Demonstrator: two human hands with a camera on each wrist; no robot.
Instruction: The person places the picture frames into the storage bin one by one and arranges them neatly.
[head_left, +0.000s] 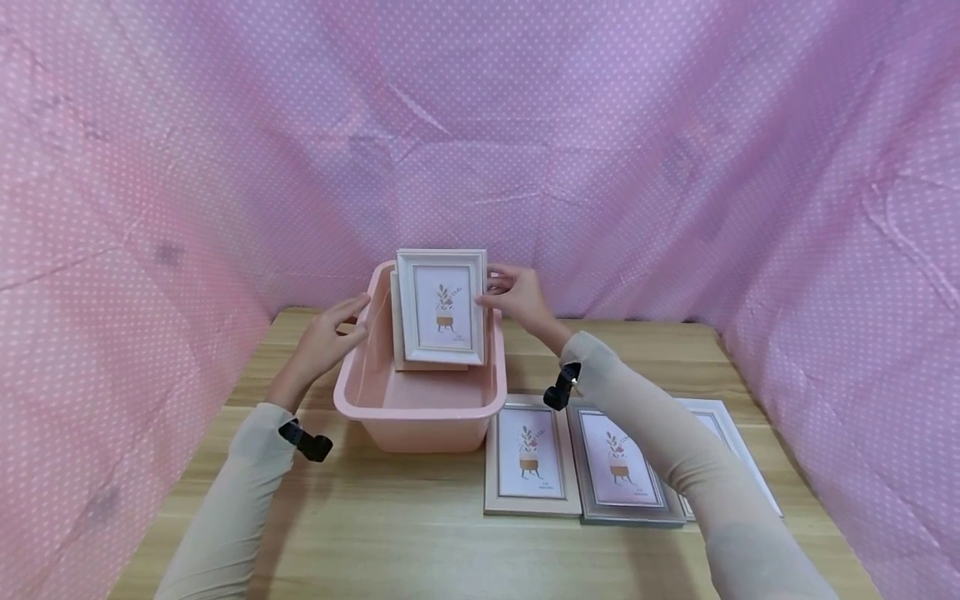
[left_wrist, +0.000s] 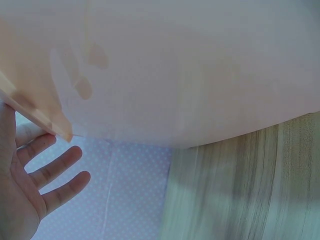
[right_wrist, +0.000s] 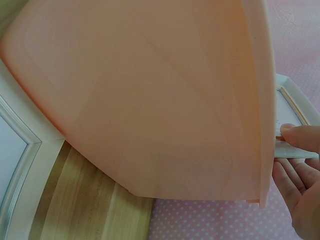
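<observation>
My right hand (head_left: pixel 521 296) pinches the right edge of a white picture frame (head_left: pixel 405 308), thumb on its front and fingers behind. The frame stands upright at the far end of a pink plastic basin (head_left: pixel 420 413). Behind it, a cream frame (head_left: pixel 394 333) shows at the left side and bottom. My left hand (head_left: pixel 322 340) touches the basin's left rim, and in the left wrist view the fingers of that hand (left_wrist: pixel 30 175) are fairly straight and spread. In the right wrist view, the thumb (right_wrist: pixel 297 137) lies on the white frame just beyond the basin rim.
On the wooden table (head_left: pixel 360 533), right of the basin, lie a cream picture frame (head_left: pixel 495 492), a grey one (head_left: pixel 630 514) and a white one (head_left: pixel 750 458), side by side. My right forearm passes over them. Pink dotted cloth (head_left: pixel 480 125) hangs behind and on both sides.
</observation>
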